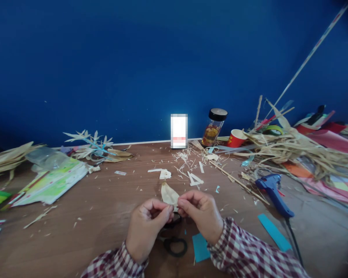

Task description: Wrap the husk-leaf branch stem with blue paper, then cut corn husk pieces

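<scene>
My left hand (150, 226) and my right hand (201, 212) meet over the near middle of the table, thumbs and fingertips pinched close together. Between them is a pale, dried leaf-like piece (168, 194), its tip pointing away from me. The right fingers touch its right edge, while the left fingertips close at its lower end. Whatever finer bit lies in the pinch is too small to make out. Below the hands lie black-handled scissors (175, 247), their blades hidden. A blue paper piece (201, 247) rests partly under my right wrist.
A blue glue gun (274, 193) lies at right, its cable running toward me. Behind stand a black-lidded jar (214, 127), a red paper cup (237, 138) and a blurred bright rectangle (179, 131). Dried fibre strips (301, 148) heap at right; a green-patterned sheet (55, 181) lies left.
</scene>
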Demonstrator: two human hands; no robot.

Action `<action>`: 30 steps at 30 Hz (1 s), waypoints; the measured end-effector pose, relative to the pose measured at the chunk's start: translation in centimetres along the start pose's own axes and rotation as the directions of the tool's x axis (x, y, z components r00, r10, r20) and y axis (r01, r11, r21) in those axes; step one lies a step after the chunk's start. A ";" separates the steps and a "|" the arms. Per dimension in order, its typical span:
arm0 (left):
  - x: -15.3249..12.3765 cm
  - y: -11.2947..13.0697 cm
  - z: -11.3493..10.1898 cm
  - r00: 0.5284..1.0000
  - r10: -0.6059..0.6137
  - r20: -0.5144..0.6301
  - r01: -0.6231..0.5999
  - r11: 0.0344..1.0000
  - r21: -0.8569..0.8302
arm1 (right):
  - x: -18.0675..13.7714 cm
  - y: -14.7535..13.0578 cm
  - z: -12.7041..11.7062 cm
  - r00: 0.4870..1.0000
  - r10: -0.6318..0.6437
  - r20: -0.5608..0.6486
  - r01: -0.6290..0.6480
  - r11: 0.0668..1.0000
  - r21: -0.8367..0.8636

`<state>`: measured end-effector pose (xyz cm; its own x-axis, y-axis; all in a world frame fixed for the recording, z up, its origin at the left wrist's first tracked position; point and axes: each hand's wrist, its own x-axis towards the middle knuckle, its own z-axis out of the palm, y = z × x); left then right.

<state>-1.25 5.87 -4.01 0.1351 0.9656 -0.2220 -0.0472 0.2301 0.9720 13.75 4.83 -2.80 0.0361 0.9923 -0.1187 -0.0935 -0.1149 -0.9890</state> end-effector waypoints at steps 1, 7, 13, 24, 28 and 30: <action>0.0 0.2 0.1 1.000 0.004 0.013 -0.003 1.000 -0.024 | 0.0 0.0 0.0 1.000 -0.005 0.009 0.005 1.000 0.005; 0.5 0.8 -0.4 0.983 0.015 0.180 -0.013 1.000 -0.011 | -0.2 -0.3 -0.6 0.982 -0.180 0.066 0.191 0.948 -0.256; 0.6 0.8 -0.9 0.953 -0.056 0.298 0.028 0.995 0.099 | -0.7 -1.4 -1.2 0.906 -0.331 0.263 0.422 0.753 -0.505; 0.3 2.0 -0.7 0.954 -0.135 0.269 0.061 0.962 0.267 | -0.5 -2.2 -1.8 0.888 -0.328 0.321 0.455 0.727 -0.515; 0.3 1.9 -0.9 0.955 -0.088 0.282 0.014 0.966 0.257 | -0.1 -2.3 -1.9 0.921 -0.327 0.212 0.390 0.776 -0.495; 0.7 1.6 -1.4 0.971 -0.053 0.235 -0.009 0.967 0.253 | 0.2 -2.2 -2.1 0.932 -0.339 0.132 0.358 0.796 -0.488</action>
<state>-2.62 7.05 -2.66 0.3664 0.8966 -0.2486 0.2039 0.1833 0.9617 16.10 5.17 -0.82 -0.0658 0.9696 0.2359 0.4239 0.2412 -0.8730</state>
